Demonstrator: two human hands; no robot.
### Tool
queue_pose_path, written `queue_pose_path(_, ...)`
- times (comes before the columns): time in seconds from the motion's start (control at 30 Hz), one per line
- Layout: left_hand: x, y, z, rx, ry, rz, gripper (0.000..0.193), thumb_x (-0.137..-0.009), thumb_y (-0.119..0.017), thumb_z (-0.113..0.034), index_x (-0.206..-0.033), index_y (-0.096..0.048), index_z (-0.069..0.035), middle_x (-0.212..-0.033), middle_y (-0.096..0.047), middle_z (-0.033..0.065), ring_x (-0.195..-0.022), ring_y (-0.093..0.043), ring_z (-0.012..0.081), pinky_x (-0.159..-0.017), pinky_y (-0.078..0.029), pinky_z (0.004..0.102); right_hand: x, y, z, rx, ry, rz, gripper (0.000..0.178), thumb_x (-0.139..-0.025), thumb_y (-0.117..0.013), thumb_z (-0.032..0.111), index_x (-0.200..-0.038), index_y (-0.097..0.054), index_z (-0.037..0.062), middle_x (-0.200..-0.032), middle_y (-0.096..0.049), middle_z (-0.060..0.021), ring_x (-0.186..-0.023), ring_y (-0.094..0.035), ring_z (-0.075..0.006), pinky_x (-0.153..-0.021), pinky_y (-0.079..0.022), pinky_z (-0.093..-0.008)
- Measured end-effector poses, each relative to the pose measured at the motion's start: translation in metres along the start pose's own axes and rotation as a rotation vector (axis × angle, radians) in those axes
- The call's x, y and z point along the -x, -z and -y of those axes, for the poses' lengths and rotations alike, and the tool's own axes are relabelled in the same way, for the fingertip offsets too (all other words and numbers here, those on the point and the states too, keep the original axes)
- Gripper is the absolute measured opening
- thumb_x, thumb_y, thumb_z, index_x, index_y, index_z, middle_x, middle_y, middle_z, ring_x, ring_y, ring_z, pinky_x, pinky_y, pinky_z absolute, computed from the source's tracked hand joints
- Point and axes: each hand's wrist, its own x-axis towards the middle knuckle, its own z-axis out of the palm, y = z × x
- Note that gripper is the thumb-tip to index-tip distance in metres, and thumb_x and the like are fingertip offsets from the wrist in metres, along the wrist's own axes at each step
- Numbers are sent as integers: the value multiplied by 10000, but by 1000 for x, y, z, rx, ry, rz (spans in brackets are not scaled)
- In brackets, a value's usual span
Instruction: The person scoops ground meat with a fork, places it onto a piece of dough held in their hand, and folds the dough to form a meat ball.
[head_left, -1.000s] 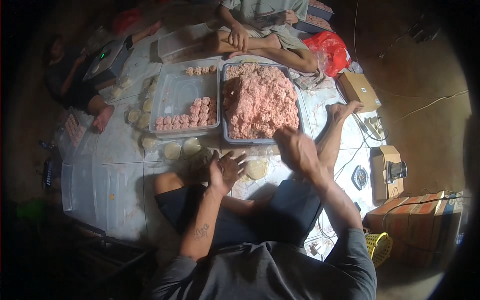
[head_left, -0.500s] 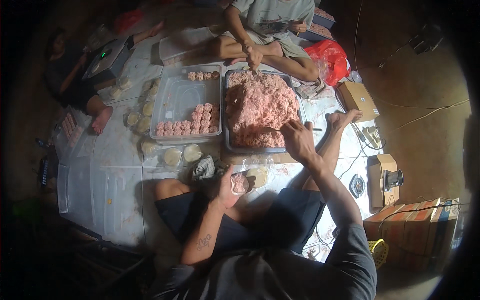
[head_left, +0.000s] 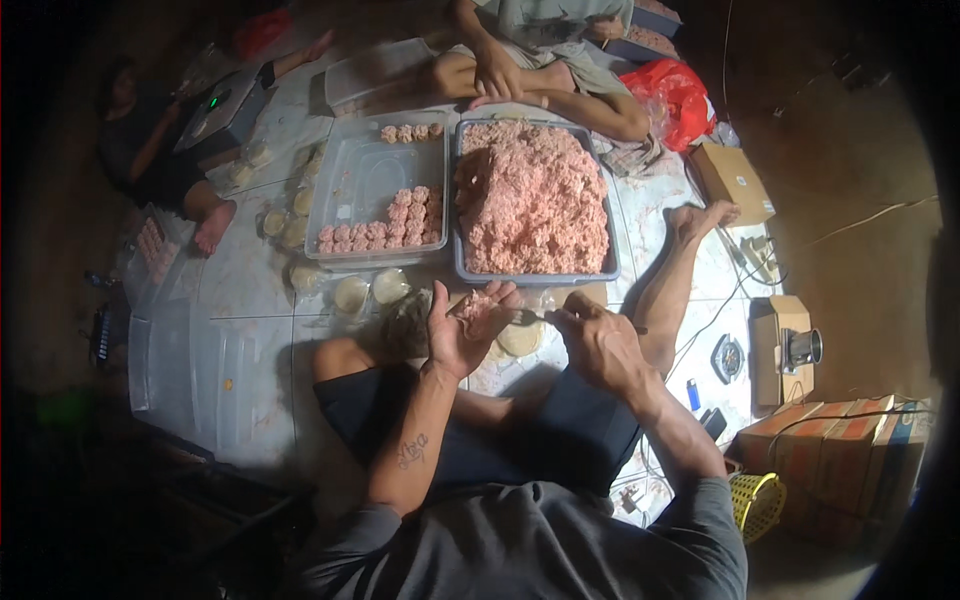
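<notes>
My left hand point(head_left: 458, 340) is palm up, fingers extended, cradling a dumpling wrapper with pink minced meat point(head_left: 474, 308) on it. In my right hand point(head_left: 605, 345) is a metal fork point(head_left: 524, 317), its tines beside the left fingers and its handle end sticking out past my knuckles. Just beyond both hands sits a grey tub point(head_left: 535, 275) heaped with minced meat point(head_left: 530, 200). To its left, a clear plastic box point(head_left: 312, 215) holds rows of filled dumplings point(head_left: 385, 232). A stack of round wrappers point(head_left: 520, 340) lies under the fork.
More bagged wrappers point(head_left: 351, 295) lie left of my hands. Across the tub sits a co-worker point(head_left: 545, 75); another person point(head_left: 140, 130) is at far left. A clear lid point(head_left: 190, 380), an ashtray point(head_left: 728, 358), a blue lighter point(head_left: 693, 395), cartons point(head_left: 830, 450) and cables surround me.
My right hand has drawn the fork back from the meat to my left hand, which has risen slightly. The co-worker's hand has pulled back from the tub.
</notes>
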Motion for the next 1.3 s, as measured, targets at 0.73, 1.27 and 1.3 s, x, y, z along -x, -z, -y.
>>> queue_pose_path(0.73,15,46,-6,77,-81,-217,773,-964,-449,-630,-1339,-499,44,-1339,-585,214,-1257,-553,321,-1108,-395,549,19,-51,-13,-146,-96,-212,271,-899,-591,127,-1154,-683,127,-1145,-656,-210,-796,-694,-392,-662,-571,-441)
queue_pose_path(1.27,29,58,19,-339,20,-347,569,-1017,-391,-577,-1136,-565,-49,-1091,-671,144,-1042,-640,310,-925,-494,477,-108,-53,-106,357,-88,-205,253,-999,-466,209,-1115,-672,118,-1235,-507,-182,-934,-639,-327,-655,-551,-412)
queue_pose_path(1.3,33,58,15,-346,11,-324,571,-1019,-390,-575,-1133,-568,-45,-1102,-672,144,-1040,-642,310,-922,-495,473,-109,-40,-103,296,-107,-142,226,-982,-488,230,-991,-673,102,-1119,-562,-184,-829,-655,-321,-652,-538,-429)
